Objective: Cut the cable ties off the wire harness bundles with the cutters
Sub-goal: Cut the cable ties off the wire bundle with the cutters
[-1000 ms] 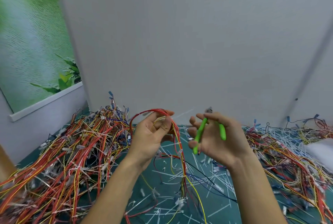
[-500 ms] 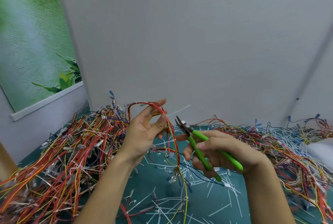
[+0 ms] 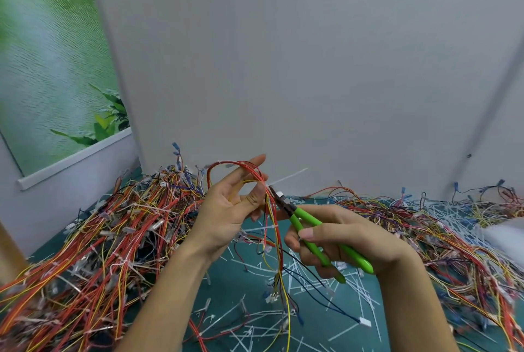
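Centre of frame: the left hand (image 3: 229, 210) pinches a looped bundle of red and yellow wires (image 3: 272, 218); the right hand (image 3: 348, 241) grips green-handled cutters (image 3: 301, 217), their tip at a white plastic cable tie (image 3: 286, 178) on the loop; severed white tie strips (image 3: 360, 292) litter the teal counter (image 3: 235, 286), so many cuts appear done; the tangled wire heap (image 3: 99, 238) at left seems to carry ties uncut, so much probably remains.

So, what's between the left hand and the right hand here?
Head view: the wire harness bundle hangs between left hand and right hand, with the cutters pointing their tip at it.
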